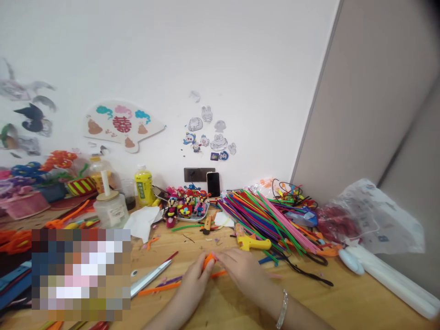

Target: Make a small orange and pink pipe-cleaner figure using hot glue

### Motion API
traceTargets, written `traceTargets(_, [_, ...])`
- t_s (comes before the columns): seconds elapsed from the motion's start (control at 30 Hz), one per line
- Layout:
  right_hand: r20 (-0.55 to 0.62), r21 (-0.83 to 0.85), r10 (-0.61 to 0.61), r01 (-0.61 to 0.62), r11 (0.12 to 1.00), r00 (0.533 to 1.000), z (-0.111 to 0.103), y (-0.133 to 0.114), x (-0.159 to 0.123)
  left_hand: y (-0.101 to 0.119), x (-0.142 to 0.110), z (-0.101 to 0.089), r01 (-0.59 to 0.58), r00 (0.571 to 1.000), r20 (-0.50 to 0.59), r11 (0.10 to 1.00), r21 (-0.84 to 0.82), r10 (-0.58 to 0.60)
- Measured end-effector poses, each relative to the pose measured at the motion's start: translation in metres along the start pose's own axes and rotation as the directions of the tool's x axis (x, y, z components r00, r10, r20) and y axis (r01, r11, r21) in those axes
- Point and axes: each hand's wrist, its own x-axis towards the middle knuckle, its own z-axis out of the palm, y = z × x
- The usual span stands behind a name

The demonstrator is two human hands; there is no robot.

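Observation:
Near the front middle of the table, my left hand (195,280) is closed around a small piece of orange pipe cleaner (208,261), pinched between thumb and fingers. The fingers of my right hand (241,269) bend together onto the same piece from the other side, where a bit of pink shows; the fingertips are partly hidden. Left of my hands lie a loose orange pipe cleaner strip (158,289) and a long silver blade (151,277), its other end behind a blurred patch. Beyond my right hand lies a yellow glue gun (253,242).
A thick bundle of coloured pipe cleaners (264,217) spreads at the back right, near a clear plastic bag (381,220). Several small figures (188,204) stand in a tray by a phone (213,184). Further left are a yellow bottle (145,186) and a glass jar (110,210).

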Motion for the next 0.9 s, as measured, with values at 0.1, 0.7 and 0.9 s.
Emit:
traceTargets(0.1, [0.008, -0.067, -0.014, 0.014, 0.998, 1.000, 0.001, 0.001, 0.000, 0.000, 0.001, -0.001, -0.029, 0.999, -0.018, 0.999, 0.016, 0.029])
traceTargets(0.7, [-0.020, 0.096, 0.053, -0.050, 0.994, 0.998, -0.010, -0.006, 0.003, 0.007, 0.001, -0.003, -0.031, 0.998, 0.052, 0.999, -0.009, 0.032])
traceTargets(0.9, [-0.027, 0.200, 0.083, -0.076, 0.977, 0.996, -0.018, -0.005, 0.005, 0.007, -0.001, -0.003, -0.038, 0.985, 0.167, 0.999, -0.023, 0.041])
